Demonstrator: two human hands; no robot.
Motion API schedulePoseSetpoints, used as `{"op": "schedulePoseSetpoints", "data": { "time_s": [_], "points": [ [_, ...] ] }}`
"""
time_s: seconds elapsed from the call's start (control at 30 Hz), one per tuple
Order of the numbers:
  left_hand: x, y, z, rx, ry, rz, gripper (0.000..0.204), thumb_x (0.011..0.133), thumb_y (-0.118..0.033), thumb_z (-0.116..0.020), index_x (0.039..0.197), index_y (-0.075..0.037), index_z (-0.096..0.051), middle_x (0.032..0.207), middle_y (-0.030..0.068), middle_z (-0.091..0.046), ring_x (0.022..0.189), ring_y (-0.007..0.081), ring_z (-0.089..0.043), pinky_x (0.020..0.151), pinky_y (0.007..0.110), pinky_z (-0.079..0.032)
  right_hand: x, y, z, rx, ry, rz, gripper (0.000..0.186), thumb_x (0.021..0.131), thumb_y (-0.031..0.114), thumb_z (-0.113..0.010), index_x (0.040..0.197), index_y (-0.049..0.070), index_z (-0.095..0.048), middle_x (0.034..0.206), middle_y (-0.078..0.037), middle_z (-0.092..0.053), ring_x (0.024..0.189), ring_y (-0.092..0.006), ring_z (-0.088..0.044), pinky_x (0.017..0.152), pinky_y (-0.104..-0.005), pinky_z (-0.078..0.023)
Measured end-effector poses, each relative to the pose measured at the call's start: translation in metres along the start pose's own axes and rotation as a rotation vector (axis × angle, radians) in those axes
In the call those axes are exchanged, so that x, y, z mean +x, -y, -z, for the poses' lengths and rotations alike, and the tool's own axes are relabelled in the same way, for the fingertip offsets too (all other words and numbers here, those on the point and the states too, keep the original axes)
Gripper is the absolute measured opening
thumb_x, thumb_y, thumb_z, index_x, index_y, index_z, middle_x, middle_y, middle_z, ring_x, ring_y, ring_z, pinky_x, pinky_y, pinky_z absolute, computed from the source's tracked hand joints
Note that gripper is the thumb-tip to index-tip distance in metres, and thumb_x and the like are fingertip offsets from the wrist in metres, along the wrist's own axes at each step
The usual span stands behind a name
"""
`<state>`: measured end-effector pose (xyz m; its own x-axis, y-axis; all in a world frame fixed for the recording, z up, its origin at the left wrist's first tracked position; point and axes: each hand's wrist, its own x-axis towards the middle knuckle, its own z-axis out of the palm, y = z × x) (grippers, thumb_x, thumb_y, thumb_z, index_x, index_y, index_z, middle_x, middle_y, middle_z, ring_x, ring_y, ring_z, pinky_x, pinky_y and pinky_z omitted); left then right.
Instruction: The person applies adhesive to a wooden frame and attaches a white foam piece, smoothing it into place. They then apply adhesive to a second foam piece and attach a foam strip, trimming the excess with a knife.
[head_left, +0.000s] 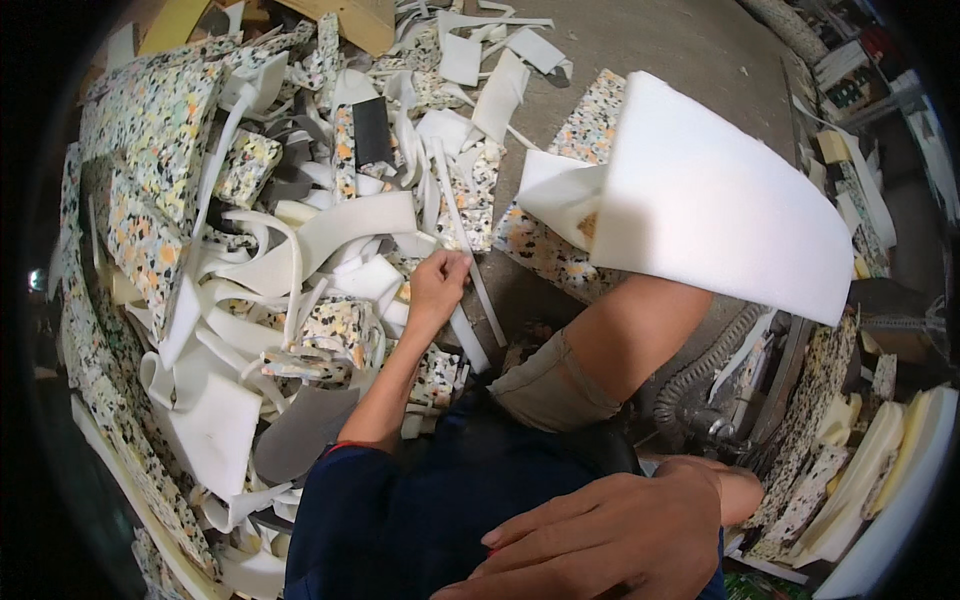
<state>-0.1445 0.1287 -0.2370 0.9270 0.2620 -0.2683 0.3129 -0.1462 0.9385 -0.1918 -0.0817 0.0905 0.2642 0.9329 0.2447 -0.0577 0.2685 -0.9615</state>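
My left hand (pixel 437 288) reaches into the scrap pile with its fingers closed on a thin white foam strip (pixel 484 297). The strip runs from the pile toward the floor beside my leg. My right hand (pixel 610 530) is close to the camera in front of my dark shirt, its fingers stretched to the left and nothing visible in them. A small red patch shows by its fingertips; I cannot tell what it is. A large white foam sheet (pixel 725 195) with one curved edge rests over my bent knee. Beneath it lie a smaller curled white foam piece (pixel 560 190) and a speckled foam slab (pixel 590 115).
White and speckled foam offcuts (pixel 350 220) are heaped on the left, with big speckled slabs (pixel 140 180) leaning there. At right are a ribbed hose (pixel 690 370) and stacked foam sheets (pixel 850 490). Grey floor (pixel 690 50) shows at the back.
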Motion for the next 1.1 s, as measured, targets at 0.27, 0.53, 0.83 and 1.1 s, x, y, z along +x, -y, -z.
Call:
{"op": "schedulePoseSetpoints", "data": {
  "time_s": [0.27,0.53,0.83,1.1],
  "points": [
    [0.062,-0.035,0.089,1.128,-0.58,-0.609,0.033,0.081,-0.012,-0.074,0.112,-0.002,-0.066,0.119,0.0206,-0.063,0.113,0.0421,-0.058,0.103,0.056,-0.04,-0.052,-0.05,0.016,-0.195,-0.382,0.09,0.034,0.096,0.016,-0.067,0.126,-0.002,-0.068,0.123,-0.026,-0.068,0.1,-0.0398,-0.073,0.092,-0.0437,-0.059],
    [0.071,-0.021,0.141,1.224,-0.21,-0.419,0.03,0.08,-0.026,-0.08,0.099,-0.004,-0.072,0.109,0.017,-0.064,0.11,0.0367,-0.059,0.101,0.057,-0.043,-0.068,-0.15,0.038,-0.397,-0.83,-0.497,0.038,0.095,0.002,-0.061,0.132,-0.004,-0.063,0.116,-0.016,-0.071,0.104,-0.0225,-0.07,0.089,-0.0325,-0.054],
    [0.041,-0.076,0.036,0.603,0.08,-0.717,0.103,0.068,-0.036,-0.091,0.151,-0.002,-0.042,0.153,0.0231,-0.045,0.147,0.042,-0.036,0.12,0.05,-0.03,-0.185,-0.13,0.031,-0.72,-1.221,-0.442,0.035,0.101,0.014,-0.061,0.13,-0.006,-0.062,0.121,-0.015,-0.069,0.095,-0.0183,-0.069,0.082,-0.0302,-0.055],
    [0.05,-0.118,-0.053,0.426,0.436,-0.516,0.069,0.072,-0.021,-0.09,0.131,-0.001,-0.06,0.116,0.0153,-0.073,0.111,0.031,-0.067,0.099,0.04,-0.051,-0.306,-0.107,0.066,-0.054,-2.051,-0.026,0.083,0.102,0.064,-0.049,0.15,-0.003,-0.038,0.139,-0.023,-0.055,0.117,-0.0287,-0.063,0.096,-0.0421,-0.054]
  ]
}}
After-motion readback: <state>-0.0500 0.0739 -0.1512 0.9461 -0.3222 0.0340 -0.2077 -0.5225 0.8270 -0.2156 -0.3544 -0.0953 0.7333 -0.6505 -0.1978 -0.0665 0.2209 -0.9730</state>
